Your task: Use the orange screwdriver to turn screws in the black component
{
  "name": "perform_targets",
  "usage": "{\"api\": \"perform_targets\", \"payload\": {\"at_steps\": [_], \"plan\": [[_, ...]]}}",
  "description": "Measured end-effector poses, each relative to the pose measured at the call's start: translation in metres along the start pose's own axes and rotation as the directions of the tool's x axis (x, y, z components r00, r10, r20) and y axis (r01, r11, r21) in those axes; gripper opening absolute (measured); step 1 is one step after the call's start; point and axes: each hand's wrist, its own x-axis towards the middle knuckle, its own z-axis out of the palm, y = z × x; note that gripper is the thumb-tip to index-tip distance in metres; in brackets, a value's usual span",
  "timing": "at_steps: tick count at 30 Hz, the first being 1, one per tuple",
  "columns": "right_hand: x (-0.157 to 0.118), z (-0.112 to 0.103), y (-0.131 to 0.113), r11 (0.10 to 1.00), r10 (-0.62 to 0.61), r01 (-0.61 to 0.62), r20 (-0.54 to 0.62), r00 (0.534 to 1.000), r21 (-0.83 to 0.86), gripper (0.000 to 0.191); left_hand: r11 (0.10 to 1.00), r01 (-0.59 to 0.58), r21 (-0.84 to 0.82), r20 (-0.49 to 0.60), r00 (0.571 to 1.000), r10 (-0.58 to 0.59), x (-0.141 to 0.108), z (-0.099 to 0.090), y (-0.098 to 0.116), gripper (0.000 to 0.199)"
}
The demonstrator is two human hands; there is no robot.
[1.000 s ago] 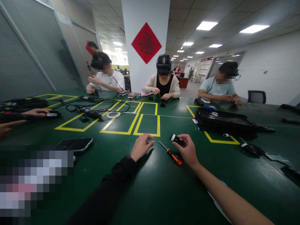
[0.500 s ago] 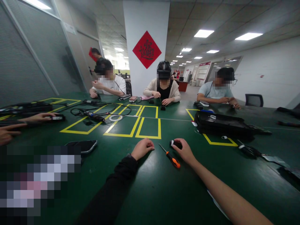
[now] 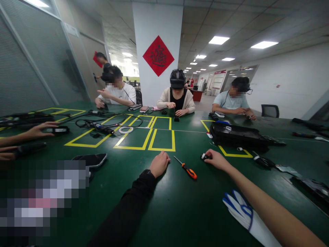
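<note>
Left hand (image 3: pixel 159 164) is rested on the green tabletop (image 3: pixel 164 209), fingers curled; whether anything is held in that grip cannot be told. Orange-and-black screwdriver (image 3: pixel 189 171) is laid between the hands, apart from both; it could be set rolling if brushed by either hand. Farther right, small black-and-white piece (image 3: pixel 205 156) is held in a narrow grip by the right hand (image 3: pixel 217 159), at or just above the tabletop; it could be dropped if the pinch were loosened. Whitish end is seen leftmost; dark remainder is partly hidden by fingers.

I see dimly under white ceiling panels (image 3: pixel 264 45); pale glare sheens my worktop (image 3: pixel 177 209), edges stretching.
</note>
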Motion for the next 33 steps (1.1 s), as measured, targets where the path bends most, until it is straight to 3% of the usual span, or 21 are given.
{"api": "perform_targets", "payload": {"at_steps": [2,4,5,7,9,10,13,17,20,23,29,33], "plan": [[-0.012,-0.023,0.038,0.995,0.085,-0.084,0.012,0.996,-0.062,0.026,0.998,0.021,-0.066,-0.042,0.999,-0.023,0.001,-0.001,-0.002,0.013],[-0.028,-0.041,0.080,0.971,0.142,-0.161,-0.119,0.983,-0.175,0.028,0.989,0.050,-0.138,-0.070,0.996,-0.060,0.002,-0.002,-0.004,0.013],[-0.038,-0.046,0.100,0.949,0.144,-0.204,-0.245,0.959,-0.240,0.031,0.984,0.067,-0.167,-0.074,0.994,-0.081,0.002,-0.002,-0.005,0.013],[-0.054,-0.052,0.134,0.904,0.146,-0.313,-0.477,0.867,-0.293,0.038,0.972,0.103,-0.212,-0.064,0.991,-0.119,0.003,-0.002,-0.006,0.013],[-0.065,-0.053,0.158,0.883,0.165,-0.378,-0.568,0.807,-0.280,0.048,0.962,0.137,-0.237,-0.056,0.986,-0.154,0.004,-0.001,-0.006,0.012],[-0.067,-0.052,0.165,0.883,0.160,-0.376,-0.572,0.804,-0.281,0.051,0.958,0.153,-0.244,-0.055,0.984,-0.172,0.004,0.000,-0.006,0.011],[-0.066,-0.051,0.174,0.908,0.134,-0.328,-0.560,0.818,-0.262,0.048,0.950,0.189,-0.249,-0.064,0.975,-0.211,0.006,0.004,-0.007,0.010],[-0.060,-0.050,0.175,0.945,0.003,-0.182,-0.548,0.836,-0.273,0.037,0.953,0.171,-0.251,-0.087,0.976,-0.198,0.007,0.007,-0.009,0.012],[-0.060,-0.050,0.177,0.958,-0.044,-0.127,-0.570,0.820,-0.256,0.040,0.953,0.166,-0.253,-0.084,0.978,-0.193,0.008,0.008,-0.010,0.012],[-0.062,-0.050,0.179,0.961,0.009,-0.173,-0.602,0.798,-0.215,0.043,0.950,0.182,-0.255,-0.074,0.976,-0.207,0.008,0.007,-0.010,0.012],[-0.059,-0.052,0.186,0.949,0.009,-0.179,-0.546,0.838,-0.259,0.040,0.948,0.201,-0.248,-0.093,0.969,-0.230,0.009,0.008,-0.010,0.011],[-0.056,-0.059,0.193,0.852,-0.002,-0.328,-0.629,0.778,-0.408,0.040,0.939,0.212,-0.272,-0.109,0.962,-0.249,0.009,0.009,-0.010,0.012]]}}
